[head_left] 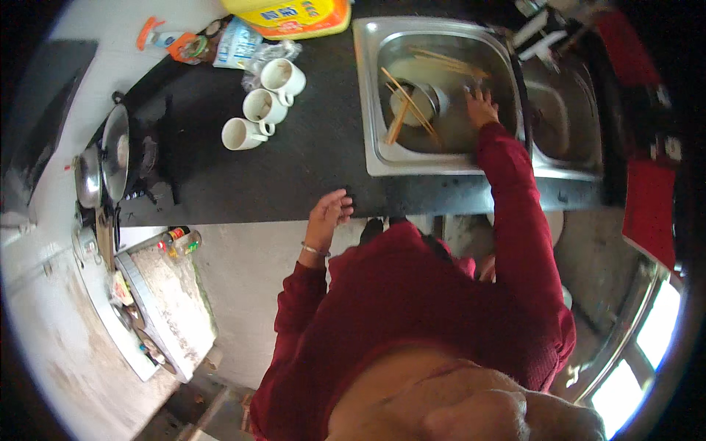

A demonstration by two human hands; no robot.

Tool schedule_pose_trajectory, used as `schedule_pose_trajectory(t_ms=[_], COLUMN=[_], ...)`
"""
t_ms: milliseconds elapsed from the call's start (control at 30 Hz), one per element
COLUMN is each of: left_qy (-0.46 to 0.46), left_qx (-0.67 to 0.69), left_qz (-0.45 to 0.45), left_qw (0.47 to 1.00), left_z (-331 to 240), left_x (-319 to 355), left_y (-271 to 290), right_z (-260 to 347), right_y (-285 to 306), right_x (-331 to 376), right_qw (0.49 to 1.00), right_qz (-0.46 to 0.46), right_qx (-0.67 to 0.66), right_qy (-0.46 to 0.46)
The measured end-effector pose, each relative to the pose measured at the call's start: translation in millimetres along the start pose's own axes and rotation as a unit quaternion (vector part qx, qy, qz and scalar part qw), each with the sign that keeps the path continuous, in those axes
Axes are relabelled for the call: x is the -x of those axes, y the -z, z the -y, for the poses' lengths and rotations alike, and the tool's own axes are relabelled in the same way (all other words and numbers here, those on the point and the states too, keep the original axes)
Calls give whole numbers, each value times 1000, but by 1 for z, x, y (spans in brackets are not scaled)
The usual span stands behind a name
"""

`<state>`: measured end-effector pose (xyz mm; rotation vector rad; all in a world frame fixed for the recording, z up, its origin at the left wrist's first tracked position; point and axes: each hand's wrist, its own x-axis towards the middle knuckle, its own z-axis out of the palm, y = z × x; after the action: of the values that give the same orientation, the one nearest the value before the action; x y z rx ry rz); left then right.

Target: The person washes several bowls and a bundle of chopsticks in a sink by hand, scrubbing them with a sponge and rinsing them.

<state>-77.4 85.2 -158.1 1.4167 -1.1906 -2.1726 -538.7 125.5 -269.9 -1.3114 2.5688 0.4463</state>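
My right hand [482, 106] reaches into the left basin of a steel sink [370, 132], its fingers spread at the cloudy water by the basin's right side. What lies under the fingertips is hard to make out. Left of it a round metal vessel [439, 99] sits in the water, with several wooden chopsticks [415, 106] lying across it. More chopsticks [450, 63] lie in the water toward the far side. My left hand [329, 213], a bracelet at its wrist, hovers near the counter's front edge with loosely bent fingers and nothing visible in it.
Three white mugs [239, 134] stand on the dark counter [198, 176] left of the sink. Behind them are a plastic bag [273, 60], packets and a yellow container [301, 18]. Pans [115, 153] occupy the far left. Bottles [180, 242] rest on a lower ledge.
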Motion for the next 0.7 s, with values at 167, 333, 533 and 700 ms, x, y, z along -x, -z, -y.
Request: schedule_pose_trajectory(t_ms=[167, 333, 533, 700], left_qy=[-15, -33, -61, -107], left_qx=[20, 3, -17, -20], left_qz=[-12, 19, 53, 87], left_qw=[1000, 999, 997, 990], left_z=[-3, -6, -29, -49], left_x=[14, 3, -3, -9], left_y=[-5, -12, -26, -27], right_z=[-5, -11, -15, -36], right_y=[-33, -44, 49, 126], right_x=[-38, -43, 21, 36], right_qw=[996, 983, 972, 957], right_qz=[70, 142, 115, 62], right_qx=[-52, -50, -155, -266], right_qy=[15, 104, 132, 93])
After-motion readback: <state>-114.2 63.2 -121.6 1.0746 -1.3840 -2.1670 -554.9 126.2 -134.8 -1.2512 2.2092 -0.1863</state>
